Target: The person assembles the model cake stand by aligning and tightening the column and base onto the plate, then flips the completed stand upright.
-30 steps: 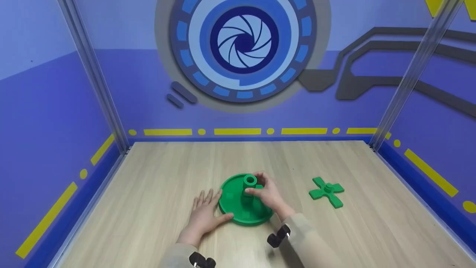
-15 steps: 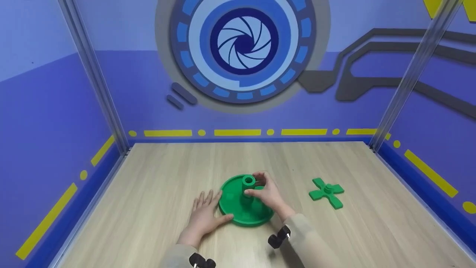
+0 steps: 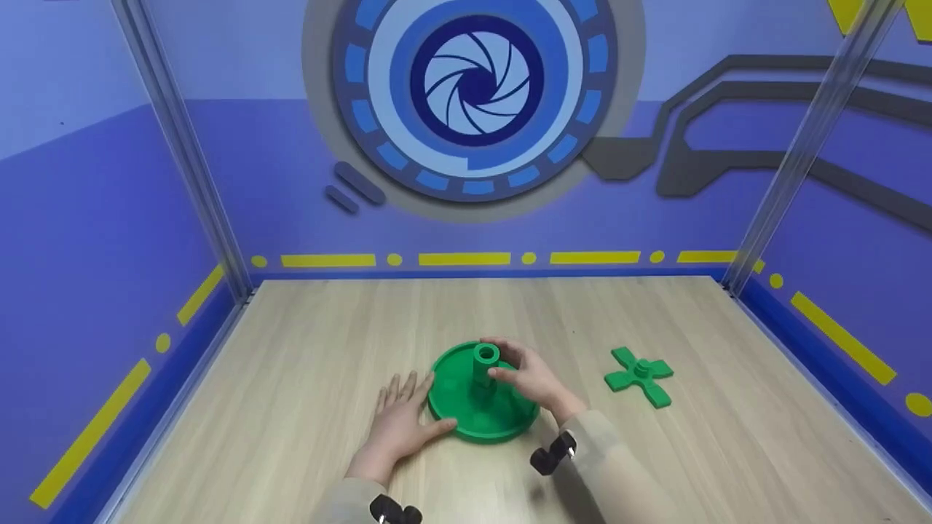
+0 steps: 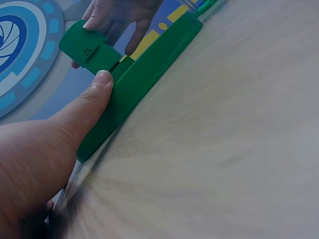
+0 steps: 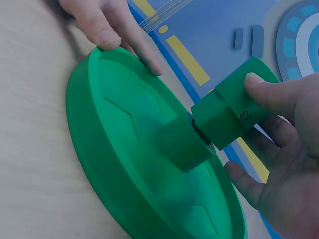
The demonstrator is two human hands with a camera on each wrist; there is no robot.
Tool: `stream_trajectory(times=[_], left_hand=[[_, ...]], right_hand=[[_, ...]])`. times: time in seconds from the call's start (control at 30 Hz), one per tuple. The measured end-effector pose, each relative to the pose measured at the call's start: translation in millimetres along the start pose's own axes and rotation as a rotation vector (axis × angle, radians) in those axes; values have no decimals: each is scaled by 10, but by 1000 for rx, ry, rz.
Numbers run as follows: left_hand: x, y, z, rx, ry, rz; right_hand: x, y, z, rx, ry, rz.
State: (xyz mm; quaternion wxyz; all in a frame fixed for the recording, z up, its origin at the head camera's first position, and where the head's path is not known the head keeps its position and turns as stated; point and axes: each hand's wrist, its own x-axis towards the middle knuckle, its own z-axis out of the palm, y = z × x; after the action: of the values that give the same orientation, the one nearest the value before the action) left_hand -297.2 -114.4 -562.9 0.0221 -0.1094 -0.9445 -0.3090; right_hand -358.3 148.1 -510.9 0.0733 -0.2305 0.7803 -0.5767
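A round green dish (image 3: 484, 426) with a raised rim lies on the table, and a short green post (image 5: 182, 144) rises from its middle. My left hand (image 3: 399, 428) rests beside the dish with fingers fairly straight, thumb and fingertips against the rim. A hollow green tube (image 3: 486, 355) stands over the post. My right hand (image 3: 537, 377) grips that tube, thumb on the near side and fingers behind, partly hidden. In the right wrist view a dark uneven gap shows between tube and post, the tube slightly tilted.
A green cross-shaped piece (image 3: 641, 372) with a round peg on top lies to the right of the dish. Printed blue wall panels (image 3: 466, 240) border the wooden table (image 3: 328, 327) behind and on both sides, with metal corner posts.
My right hand has shifted slightly, its wrist farther right and its fingers farther round behind the tube. My left hand and the dish have stayed in place.
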Motion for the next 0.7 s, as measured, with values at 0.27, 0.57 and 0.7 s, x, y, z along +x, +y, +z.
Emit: stream_trajectory(times=[0.27, 0.57, 0.7], left_hand=[[-5, -4, 3, -4, -3, -1], [-1, -2, -2, 0, -5, -1], [-6, 2, -9, -5, -12, -4]], right_hand=[[12, 26, 46, 20, 73, 4], [8, 52, 130, -26, 221, 17], [17, 70, 154, -37, 263, 20]])
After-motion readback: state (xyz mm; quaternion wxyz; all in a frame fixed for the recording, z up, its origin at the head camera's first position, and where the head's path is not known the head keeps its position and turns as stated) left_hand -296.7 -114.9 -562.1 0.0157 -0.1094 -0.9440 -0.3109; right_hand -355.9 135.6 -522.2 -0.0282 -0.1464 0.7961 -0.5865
